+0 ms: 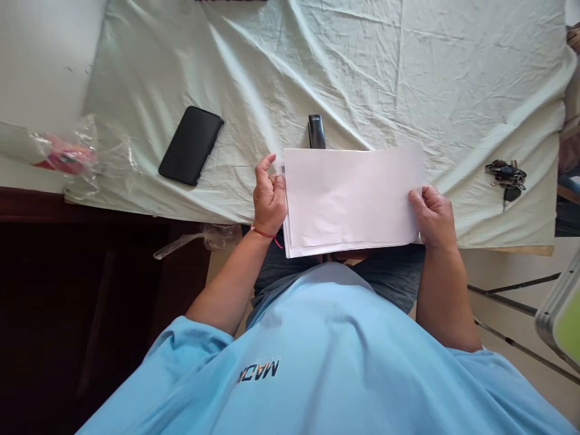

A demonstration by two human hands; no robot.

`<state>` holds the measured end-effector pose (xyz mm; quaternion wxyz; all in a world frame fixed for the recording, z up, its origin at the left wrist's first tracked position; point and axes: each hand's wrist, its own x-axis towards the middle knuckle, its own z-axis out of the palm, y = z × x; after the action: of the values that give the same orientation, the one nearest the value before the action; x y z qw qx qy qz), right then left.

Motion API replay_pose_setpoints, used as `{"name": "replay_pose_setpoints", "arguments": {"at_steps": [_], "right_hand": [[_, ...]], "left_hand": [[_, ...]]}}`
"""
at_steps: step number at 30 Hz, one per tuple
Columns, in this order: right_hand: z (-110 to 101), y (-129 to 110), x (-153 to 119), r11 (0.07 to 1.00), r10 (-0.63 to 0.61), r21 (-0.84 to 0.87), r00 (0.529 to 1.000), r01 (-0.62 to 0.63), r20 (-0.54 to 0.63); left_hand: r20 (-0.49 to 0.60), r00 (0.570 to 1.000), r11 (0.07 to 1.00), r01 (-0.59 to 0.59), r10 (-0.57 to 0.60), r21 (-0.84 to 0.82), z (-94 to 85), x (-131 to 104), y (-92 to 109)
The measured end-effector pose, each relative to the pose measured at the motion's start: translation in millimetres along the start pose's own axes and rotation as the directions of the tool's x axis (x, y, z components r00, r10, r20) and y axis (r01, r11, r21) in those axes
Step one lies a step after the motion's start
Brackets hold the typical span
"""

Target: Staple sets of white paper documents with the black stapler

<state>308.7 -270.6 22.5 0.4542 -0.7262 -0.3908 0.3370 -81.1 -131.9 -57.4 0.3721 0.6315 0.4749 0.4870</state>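
A small stack of white paper sheets point(353, 196) is held over the front edge of the cloth-covered table, its lower edge above my lap. My left hand point(270, 196), with a red string on the wrist, grips the left edge, its index finger raised and bent. My right hand point(432, 214) pinches the right edge, thumb on top and the other fingers partly hidden. Just beyond the paper's back edge a black stapler-like object point(316, 132) shows, its near end covered by the sheets.
On the wrinkled pale tablecloth point(362, 72), a black phone point(191, 145) lies left and a bunch of keys point(507, 175) right. Clear plastic with something red point(72, 156) is at the far left. A green-panelled, grey-edged object point(566, 320) stands at the lower right.
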Motion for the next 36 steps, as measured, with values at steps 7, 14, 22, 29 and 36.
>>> {"name": "replay_pose_setpoints", "arguments": {"at_steps": [7,14,22,29,36], "right_hand": [[23.8,-18.6,-21.0,0.938,0.214,0.263,0.974,-0.227,0.075],[28.5,-19.2,-22.8,0.914,0.287,0.278,0.955,-0.297,0.077],[25.5,-31.3,-14.4,0.964,0.054,0.261,0.998,-0.045,-0.029],[14.4,-46.3,24.1,0.882,-0.334,0.272,0.918,0.385,-0.214],[11.4,-19.5,33.6,0.906,-0.301,0.256,0.938,0.338,-0.171]], "left_hand": [[0.058,0.995,0.984,0.085,-0.077,-0.158,-2.6,4.2,-8.0],[0.007,0.991,0.979,0.131,-0.132,-0.153,-4.4,5.3,4.8],[0.110,0.946,0.929,0.321,-0.304,-0.187,-8.5,15.1,34.8],[-0.111,0.961,0.931,-0.272,0.252,-0.243,-28.6,74.8,106.6],[0.125,0.981,0.980,-0.127,0.146,-0.150,-28.7,67.6,81.7]]}}
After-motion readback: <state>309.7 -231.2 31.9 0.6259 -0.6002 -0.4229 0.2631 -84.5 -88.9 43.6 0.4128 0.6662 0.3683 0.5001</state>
